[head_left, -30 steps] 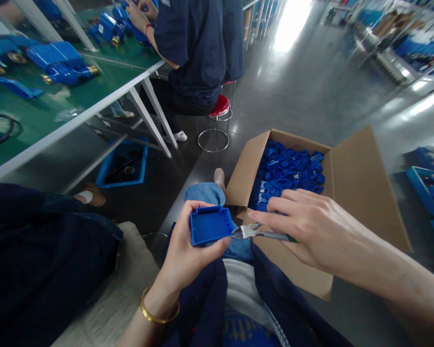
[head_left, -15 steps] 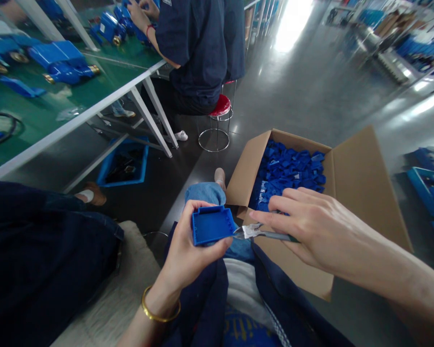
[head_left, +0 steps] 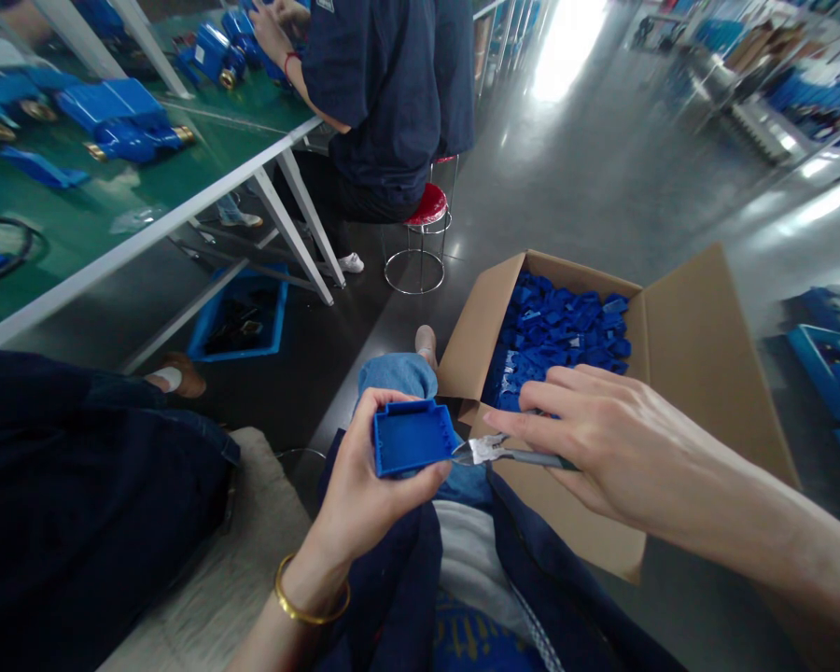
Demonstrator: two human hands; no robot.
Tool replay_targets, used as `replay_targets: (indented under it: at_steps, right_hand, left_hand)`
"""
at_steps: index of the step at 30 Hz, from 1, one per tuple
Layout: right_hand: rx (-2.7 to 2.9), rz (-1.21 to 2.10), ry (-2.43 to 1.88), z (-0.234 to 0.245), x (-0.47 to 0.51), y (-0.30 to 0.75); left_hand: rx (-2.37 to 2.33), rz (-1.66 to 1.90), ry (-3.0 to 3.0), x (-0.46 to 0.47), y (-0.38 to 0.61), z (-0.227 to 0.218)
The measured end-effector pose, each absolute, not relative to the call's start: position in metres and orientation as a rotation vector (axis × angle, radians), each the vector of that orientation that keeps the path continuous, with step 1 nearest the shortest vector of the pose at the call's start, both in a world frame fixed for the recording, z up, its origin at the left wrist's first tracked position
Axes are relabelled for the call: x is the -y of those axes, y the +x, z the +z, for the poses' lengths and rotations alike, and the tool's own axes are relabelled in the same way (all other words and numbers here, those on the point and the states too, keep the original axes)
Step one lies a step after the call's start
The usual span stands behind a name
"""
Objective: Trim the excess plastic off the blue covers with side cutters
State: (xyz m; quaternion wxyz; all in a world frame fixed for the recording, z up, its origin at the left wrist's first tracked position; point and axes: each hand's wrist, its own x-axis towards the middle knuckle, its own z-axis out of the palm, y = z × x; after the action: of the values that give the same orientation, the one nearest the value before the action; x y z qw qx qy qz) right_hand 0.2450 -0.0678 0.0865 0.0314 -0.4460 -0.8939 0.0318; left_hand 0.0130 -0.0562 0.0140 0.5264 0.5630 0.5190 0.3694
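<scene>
My left hand (head_left: 364, 495) grips a small blue plastic tray-shaped part (head_left: 413, 436), hollow side up, over my lap. My right hand (head_left: 602, 439) holds small metal cutters (head_left: 486, 451) whose jaws touch the part's right edge. Just behind my right hand stands an open cardboard box (head_left: 679, 355) filled with several similar blue plastic parts (head_left: 564, 331).
A green-topped workbench (head_left: 112, 215) on the left carries blue housings with brass fittings. A co-worker in a dark shirt (head_left: 392, 84) sits at it on a red stool (head_left: 424, 210). A blue bin (head_left: 242, 313) lies under the bench. Blue trays (head_left: 830, 364) stand at the right.
Almost nothing differs. The blue part and the cutter tip have shifted very slightly to the right; both hands keep their hold.
</scene>
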Motion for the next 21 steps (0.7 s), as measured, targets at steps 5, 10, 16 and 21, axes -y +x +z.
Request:
replay_targets:
  at_steps: [5,10,16,21]
  right_hand:
    - [2.765,0.089,-1.378,0.0872,0.0675,0.2453]
    - [2.76,0.089,-1.372,0.0863,0.0685,0.2461]
    - [2.75,0.101,-1.409,0.0861,0.0699,0.2469]
    - [2.751,0.11,-1.394,0.0862,0.0697,0.2469]
  left_hand:
    - [-1.243,0.897,1.301,0.0569,0.015,0.0168]
    - [-1.244,0.908,1.309,0.0577,0.0152,0.0163]
    - [-1.237,0.879,1.368,0.0549,0.0114,0.0104]
    - [-1.231,0.876,1.367,0.0551,0.0113,0.0117]
